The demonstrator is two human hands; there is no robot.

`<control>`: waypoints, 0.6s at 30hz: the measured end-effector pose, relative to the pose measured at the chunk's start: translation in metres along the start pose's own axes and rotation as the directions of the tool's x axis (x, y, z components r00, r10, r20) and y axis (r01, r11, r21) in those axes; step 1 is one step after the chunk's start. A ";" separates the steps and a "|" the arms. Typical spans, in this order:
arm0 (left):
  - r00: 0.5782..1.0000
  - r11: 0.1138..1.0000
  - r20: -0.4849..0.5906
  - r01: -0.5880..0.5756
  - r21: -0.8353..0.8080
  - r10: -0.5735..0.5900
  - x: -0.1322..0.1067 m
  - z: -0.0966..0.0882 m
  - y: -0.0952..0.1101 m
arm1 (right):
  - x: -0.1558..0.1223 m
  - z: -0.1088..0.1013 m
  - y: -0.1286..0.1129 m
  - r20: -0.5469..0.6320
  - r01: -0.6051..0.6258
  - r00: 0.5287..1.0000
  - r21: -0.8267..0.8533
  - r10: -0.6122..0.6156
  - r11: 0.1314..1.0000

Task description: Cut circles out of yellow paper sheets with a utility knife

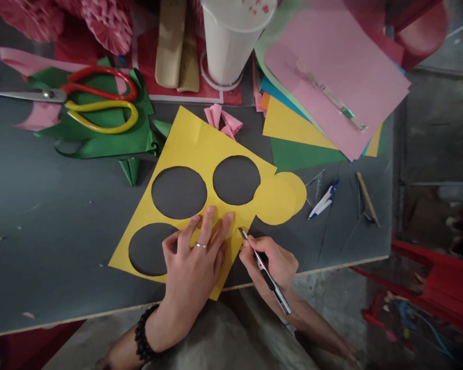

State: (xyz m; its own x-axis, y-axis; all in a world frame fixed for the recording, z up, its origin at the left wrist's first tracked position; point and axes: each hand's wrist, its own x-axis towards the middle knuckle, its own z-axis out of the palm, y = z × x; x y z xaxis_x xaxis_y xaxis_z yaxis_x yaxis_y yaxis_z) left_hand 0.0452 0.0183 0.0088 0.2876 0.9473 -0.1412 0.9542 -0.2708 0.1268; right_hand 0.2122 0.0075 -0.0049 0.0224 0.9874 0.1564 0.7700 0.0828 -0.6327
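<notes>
A yellow paper sheet (pixel 193 136) with three round holes cut out lies on the dark grey table (pixel 54 226). My left hand (pixel 195 259), with a ring and a bead bracelet, presses flat on the sheet's near corner, fingers spread. My right hand (pixel 272 262) grips a slim utility knife (pixel 265 272) like a pen, its blade tip touching the sheet's right edge beside my left fingertips. Cut yellow paper circles (pixel 280 198) lie overlapped just right of the sheet.
Scissors with red and yellow handles (pixel 88 100) rest on green paper at far left. A white cup (pixel 231 38) stands at the back. A stack of coloured paper (pixel 332 77) lies back right, with a pen (pixel 323 199) and compass nearby. The table edge runs close to my body.
</notes>
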 end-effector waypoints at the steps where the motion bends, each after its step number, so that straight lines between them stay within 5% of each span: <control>1: 1.000 1.000 0.006 -0.002 0.007 0.002 0.000 0.000 0.000 | 0.000 0.000 0.000 0.002 0.007 1.000 0.004 -0.007 1.000; 18: 0.998 0.997 -0.042 -0.038 0.066 0.040 0.001 0.002 0.001 | -0.006 0.003 -0.006 -0.067 0.099 0.993 -0.041 -0.102 0.994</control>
State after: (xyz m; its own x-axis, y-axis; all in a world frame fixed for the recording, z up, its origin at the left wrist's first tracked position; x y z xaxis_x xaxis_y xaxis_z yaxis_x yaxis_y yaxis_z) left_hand 0.0467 0.0183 0.0067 0.3222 0.9419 -0.0949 0.9461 -0.3170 0.0665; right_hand 0.2053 0.0015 -0.0048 -0.0137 0.9627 0.2703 0.7941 0.1748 -0.5822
